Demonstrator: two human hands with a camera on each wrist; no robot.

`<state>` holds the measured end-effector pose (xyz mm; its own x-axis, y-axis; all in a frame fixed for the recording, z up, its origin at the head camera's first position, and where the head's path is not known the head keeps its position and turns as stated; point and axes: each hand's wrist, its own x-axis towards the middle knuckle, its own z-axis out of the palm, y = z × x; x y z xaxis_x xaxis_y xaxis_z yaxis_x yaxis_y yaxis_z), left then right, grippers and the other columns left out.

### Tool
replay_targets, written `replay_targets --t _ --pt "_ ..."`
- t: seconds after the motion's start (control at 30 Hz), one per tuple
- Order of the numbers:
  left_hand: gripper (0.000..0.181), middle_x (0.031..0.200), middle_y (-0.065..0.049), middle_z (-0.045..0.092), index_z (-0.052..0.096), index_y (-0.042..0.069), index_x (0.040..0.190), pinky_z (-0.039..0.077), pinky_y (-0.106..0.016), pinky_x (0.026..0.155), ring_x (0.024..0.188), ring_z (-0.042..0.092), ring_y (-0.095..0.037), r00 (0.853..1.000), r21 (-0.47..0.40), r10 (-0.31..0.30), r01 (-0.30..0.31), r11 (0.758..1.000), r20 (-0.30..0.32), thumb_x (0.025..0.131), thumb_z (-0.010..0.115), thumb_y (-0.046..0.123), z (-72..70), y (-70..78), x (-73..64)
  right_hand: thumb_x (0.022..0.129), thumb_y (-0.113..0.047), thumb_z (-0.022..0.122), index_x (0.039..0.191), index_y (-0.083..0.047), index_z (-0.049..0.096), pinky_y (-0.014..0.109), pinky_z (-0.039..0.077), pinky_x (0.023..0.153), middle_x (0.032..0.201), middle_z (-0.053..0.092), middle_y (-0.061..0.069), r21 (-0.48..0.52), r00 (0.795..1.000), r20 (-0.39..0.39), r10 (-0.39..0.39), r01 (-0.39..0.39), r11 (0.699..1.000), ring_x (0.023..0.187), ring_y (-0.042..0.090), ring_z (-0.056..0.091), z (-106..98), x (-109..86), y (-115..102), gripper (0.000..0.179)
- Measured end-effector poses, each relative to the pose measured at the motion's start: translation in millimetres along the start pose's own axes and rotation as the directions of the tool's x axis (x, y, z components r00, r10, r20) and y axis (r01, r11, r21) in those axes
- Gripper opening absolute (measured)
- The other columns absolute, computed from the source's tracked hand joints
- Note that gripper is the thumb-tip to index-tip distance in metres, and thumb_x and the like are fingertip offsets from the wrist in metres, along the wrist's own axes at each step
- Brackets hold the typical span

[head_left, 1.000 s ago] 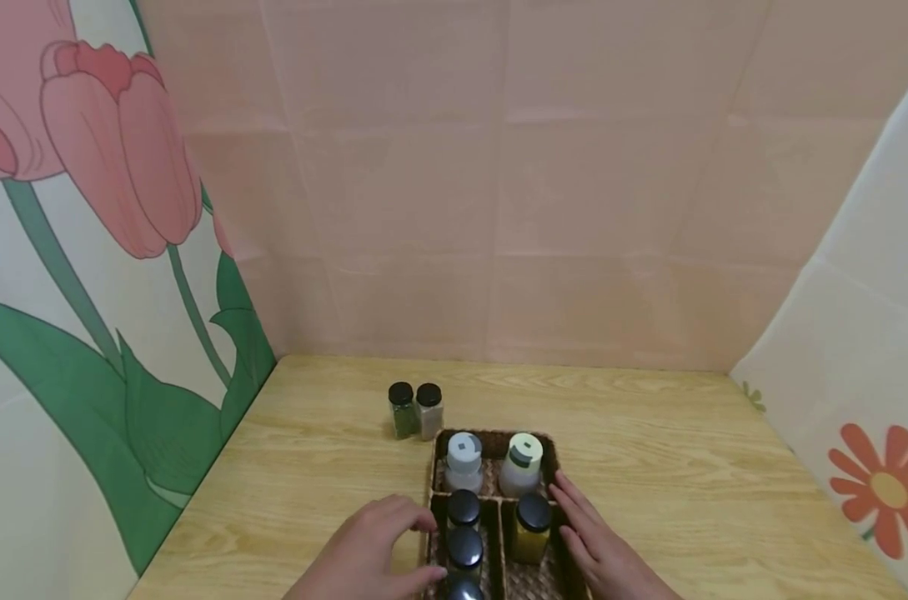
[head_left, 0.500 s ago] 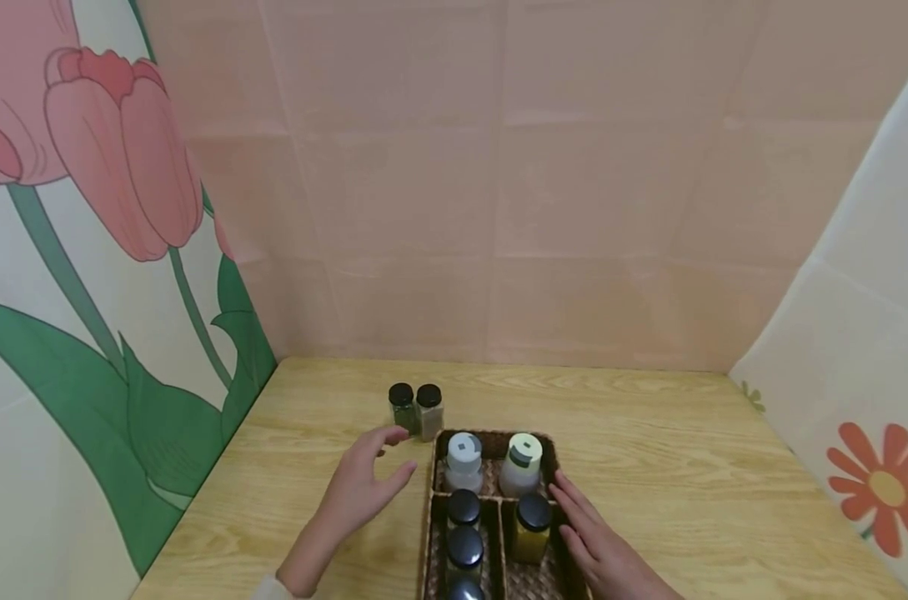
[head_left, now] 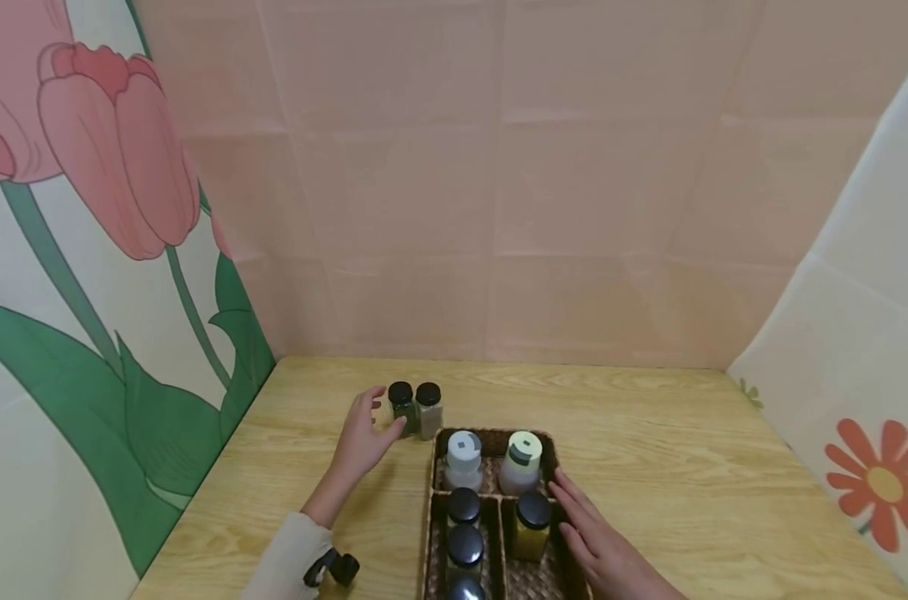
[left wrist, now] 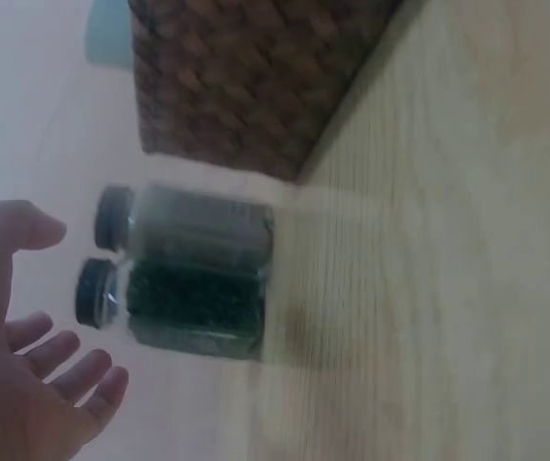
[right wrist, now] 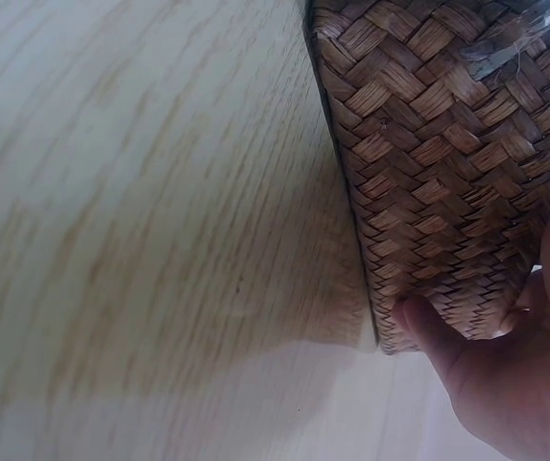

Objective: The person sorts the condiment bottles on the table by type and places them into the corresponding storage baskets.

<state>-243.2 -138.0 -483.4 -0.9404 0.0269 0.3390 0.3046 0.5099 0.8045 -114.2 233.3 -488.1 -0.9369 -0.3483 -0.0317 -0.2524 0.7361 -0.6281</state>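
My left hand (head_left: 365, 440) reaches beside a small glass jar of green flakes (head_left: 401, 410), thumb and fingers spread apart. In the left wrist view a gap shows between the fingers and that jar's black lid (left wrist: 92, 292). A second black-lidded jar with pale contents (head_left: 428, 412) stands close against the first. Along the right side of a woven basket (right wrist: 447, 182) rests my right hand (head_left: 605, 546), its fingers fairly straight against the wall. Inside the basket are several black-lidded jars (head_left: 464, 546), a jar with yellow contents (head_left: 530, 533) and two light-capped bottles (head_left: 464, 458).
Dividers (head_left: 504, 542) split the basket into compartments. The wooden table (head_left: 649, 442) extends to both sides. A pink cloth (head_left: 499, 208) hangs behind it, with flower-printed cloths at left and right. A black band with a small device (head_left: 332, 568) is on the left wrist.
My left hand has left the basket's left side and moved forward and left to the two jars at the back. The right hand has stayed at the basket's side.
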Motion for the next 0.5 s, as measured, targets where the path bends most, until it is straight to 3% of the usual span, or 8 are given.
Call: replay_targets --t 0.2,0.5 --pt "0.072 0.147 -0.02 0.046 0.043 0.002 0.149 0.047 -0.057 0.103 0.13 0.049 -0.041 0.999 -0.029 -0.042 0.043 0.999 0.033 0.09 0.077 0.025 3.8 -9.5 16.1 0.11 -0.038 0.04 0.16 -0.007 0.029 0.048 0.038 0.115 0.169 0.015 0.009 0.0 1.0 0.002 0.009 -0.009 1.0 0.15 0.029 0.018 0 0.2 0 0.06" --pt "0.077 0.152 -0.018 0.042 0.04 0.004 0.152 0.045 -0.057 0.106 0.134 0.047 -0.04 0.992 -0.012 -0.095 0.096 0.995 0.085 0.09 0.078 0.027 9.2 -14.5 26.6 0.11 -0.042 0.038 0.16 -0.007 0.028 0.046 0.038 0.115 0.169 0.014 0.009 0.005 1.0 0.014 0.018 -0.018 1.0 0.15 0.029 0.018 -1 0.2 -1 0.062"
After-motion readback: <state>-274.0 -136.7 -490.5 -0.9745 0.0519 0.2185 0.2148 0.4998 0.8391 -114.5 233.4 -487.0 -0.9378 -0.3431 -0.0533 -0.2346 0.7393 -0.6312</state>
